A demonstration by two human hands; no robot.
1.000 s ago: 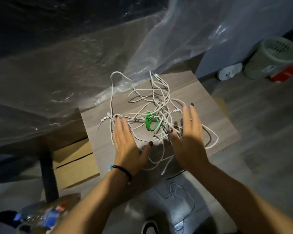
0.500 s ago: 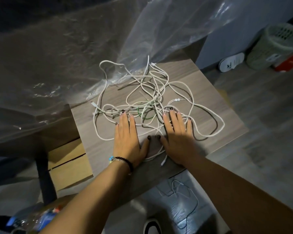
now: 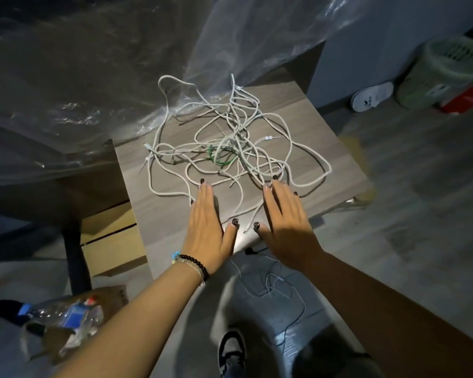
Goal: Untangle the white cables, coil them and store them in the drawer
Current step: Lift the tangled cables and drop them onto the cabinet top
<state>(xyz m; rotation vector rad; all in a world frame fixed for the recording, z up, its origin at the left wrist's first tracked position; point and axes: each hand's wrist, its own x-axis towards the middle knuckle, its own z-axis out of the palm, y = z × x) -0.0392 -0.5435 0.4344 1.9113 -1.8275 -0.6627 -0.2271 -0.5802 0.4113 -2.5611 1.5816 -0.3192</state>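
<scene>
A tangle of white cables point(image 3: 238, 143) lies spread over a small grey wood-grain table point(image 3: 325, 148). A green tie point(image 3: 219, 159) sits in the middle of the tangle. My left hand point(image 3: 208, 225) lies flat on the table at the near edge of the cables, fingers straight, fingertips touching a loop. My right hand point(image 3: 287, 219) lies flat beside it, its fingertips over several strands at the right. Neither hand grips a cable. No drawer is visible.
Clear plastic sheeting point(image 3: 107, 77) covers the left and back, touching the table's far corner. Cardboard boxes point(image 3: 112, 241) sit under the table at left. A thin cable point(image 3: 279, 285) lies on the floor near my shoe point(image 3: 231, 350). A green basket point(image 3: 445, 69) and a slipper point(image 3: 372, 95) stand at far right.
Both hands dropped from above the cables to lie flat, then slid back toward the table's near edge. The cable pile spread out flatter.
</scene>
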